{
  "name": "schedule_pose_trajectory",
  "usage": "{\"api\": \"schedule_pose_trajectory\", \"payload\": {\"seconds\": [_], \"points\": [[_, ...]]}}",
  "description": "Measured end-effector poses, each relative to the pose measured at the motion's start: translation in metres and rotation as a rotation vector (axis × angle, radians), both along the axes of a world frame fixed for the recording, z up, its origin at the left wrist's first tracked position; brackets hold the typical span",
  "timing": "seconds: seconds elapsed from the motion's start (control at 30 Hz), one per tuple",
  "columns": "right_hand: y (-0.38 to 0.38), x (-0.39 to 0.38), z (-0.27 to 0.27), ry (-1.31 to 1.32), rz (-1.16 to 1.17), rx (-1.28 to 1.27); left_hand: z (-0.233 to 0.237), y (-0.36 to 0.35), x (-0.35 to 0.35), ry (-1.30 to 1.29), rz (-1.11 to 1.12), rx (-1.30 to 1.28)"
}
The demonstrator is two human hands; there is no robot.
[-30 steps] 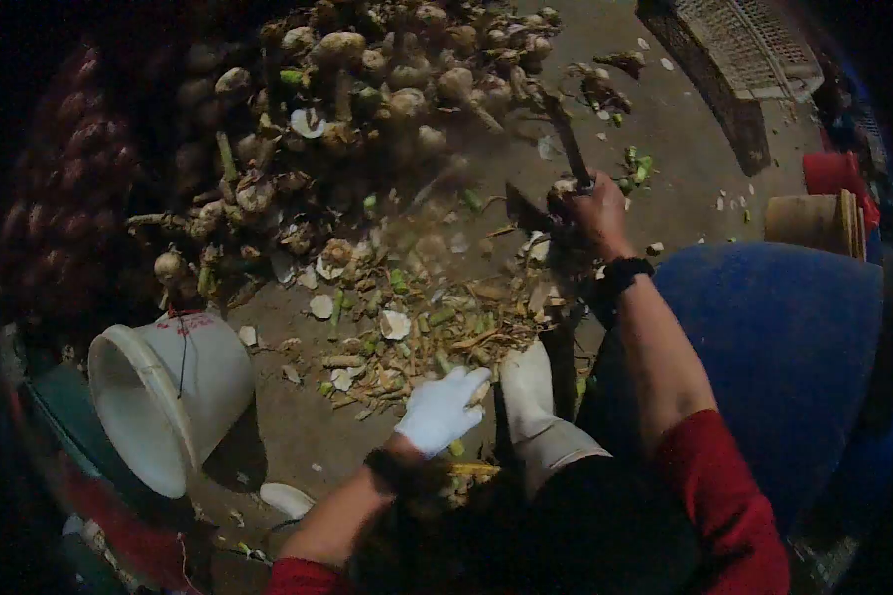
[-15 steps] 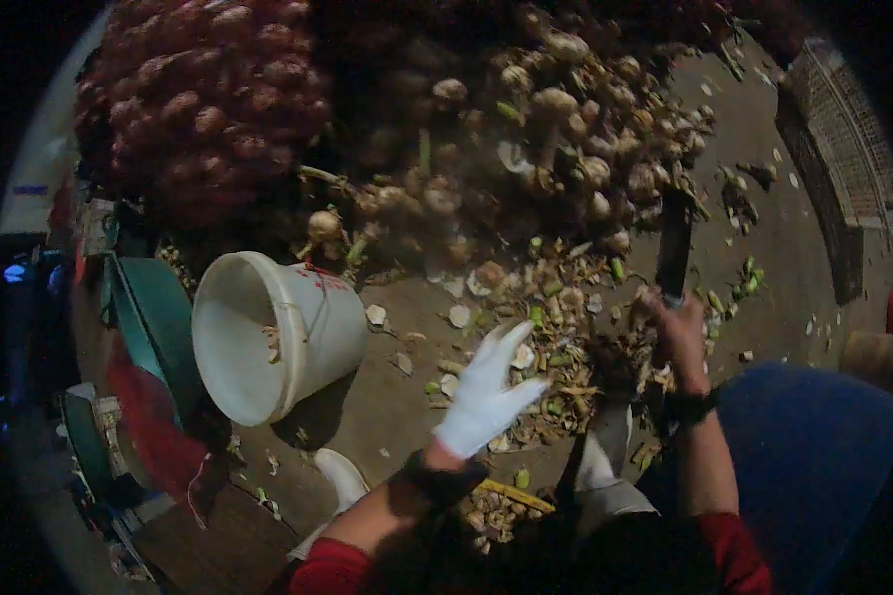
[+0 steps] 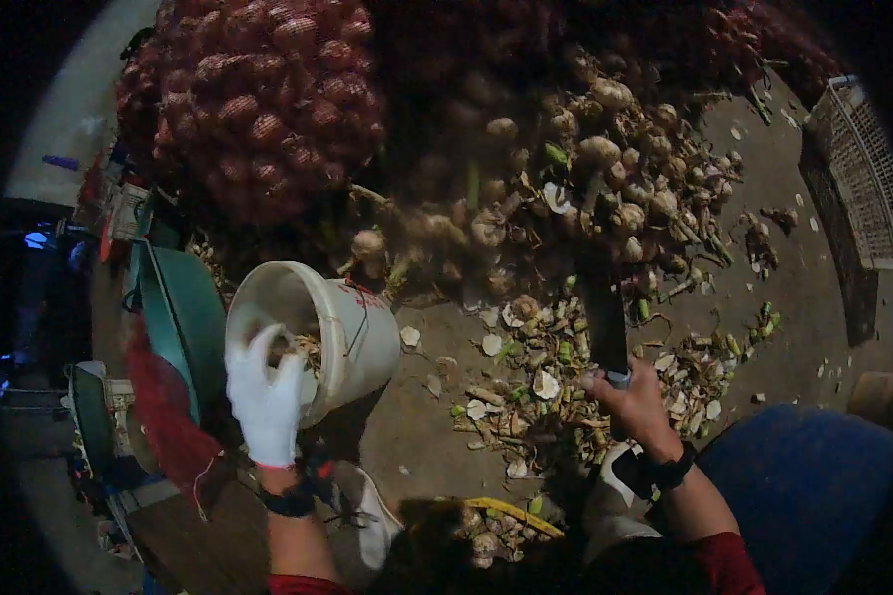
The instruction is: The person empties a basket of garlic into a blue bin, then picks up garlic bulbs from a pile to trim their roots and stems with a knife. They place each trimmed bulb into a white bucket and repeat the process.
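My left hand (image 3: 265, 402), in a white glove, is at the mouth of the white bucket (image 3: 369, 342), which lies tilted on its side. Its fingers are curved and apart, and I see nothing held between them. Pale scraps (image 3: 309, 353) show inside the bucket beside the fingertips. My bare right hand (image 3: 633, 405) is closed round the handle of a knife (image 3: 602, 322), whose broad dark blade points away from me. Below the blade lie cut garlic stalks and root ends (image 3: 546, 385). Beyond them spreads a heap of garlic bulbs (image 3: 605, 154).
A red mesh sack (image 3: 258, 109) full of bulbs stands at the far left. Left of the bucket are a green basin (image 3: 181, 327) and an empty-looking red net (image 3: 164, 397). A pale crate (image 3: 858, 164) stands far right, with a blue rounded object (image 3: 814, 486) near my right arm.
My left hand has moved left from the trimmings to the bucket's mouth. My right hand and knife have shifted slightly left and nearer. The whole view has swung a little left.
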State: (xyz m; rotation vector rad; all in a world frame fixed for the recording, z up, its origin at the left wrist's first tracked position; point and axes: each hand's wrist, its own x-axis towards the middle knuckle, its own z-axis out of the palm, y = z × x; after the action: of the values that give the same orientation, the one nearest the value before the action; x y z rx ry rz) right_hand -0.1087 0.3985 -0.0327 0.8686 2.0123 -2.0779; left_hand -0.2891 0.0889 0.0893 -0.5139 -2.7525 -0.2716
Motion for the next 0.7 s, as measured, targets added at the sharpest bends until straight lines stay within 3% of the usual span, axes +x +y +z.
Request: {"api": "schedule_pose_trajectory", "payload": {"seconds": [0.03,0.1,0.17,0.23,0.3,0.4,0.47,0.5,0.57,0.6,0.7], "points": [[0.001,0.001,-0.005,-0.023,-0.002,0.043,0.000,-0.005,-0.008,0.014,0.084,0.083],[-0.001,0.002,-0.016,-0.004,0.003,0.076,0.000,0.027,-0.017,-0.064,-0.097,0.324],[-0.002,0.004,-0.020,0.023,0.036,0.153,-0.029,0.082,-0.034,-0.169,-0.245,0.354],[0.001,0.003,-0.015,-0.030,0.084,0.175,-0.093,0.116,-0.078,-0.095,-0.377,0.151],[0.001,0.012,-0.022,0.010,-0.004,0.127,-0.164,0.133,-0.121,-0.191,-0.374,0.015],[0.007,0.014,-0.020,-0.031,-0.062,0.128,-0.191,0.147,-0.114,-0.345,-0.241,-0.044],[0.011,0.016,-0.037,0.002,-0.137,0.071,-0.173,0.125,-0.071,-0.526,-0.508,-0.081],[0.012,0.012,-0.035,0.005,-0.132,0.063,-0.155,0.112,-0.051,-0.608,-0.617,0.074],[0.012,0.006,-0.030,0.002,-0.182,-0.056,-0.090,0.095,-0.016,-0.644,-0.532,0.072],[0.014,0.004,-0.031,-0.043,-0.125,0.071,-0.058,0.084,-0.006,-0.541,-0.511,0.106],[0.013,0.001,-0.038,0.005,-0.160,-0.007,0.003,0.037,-0.012,-0.289,-0.272,-0.016]]}}
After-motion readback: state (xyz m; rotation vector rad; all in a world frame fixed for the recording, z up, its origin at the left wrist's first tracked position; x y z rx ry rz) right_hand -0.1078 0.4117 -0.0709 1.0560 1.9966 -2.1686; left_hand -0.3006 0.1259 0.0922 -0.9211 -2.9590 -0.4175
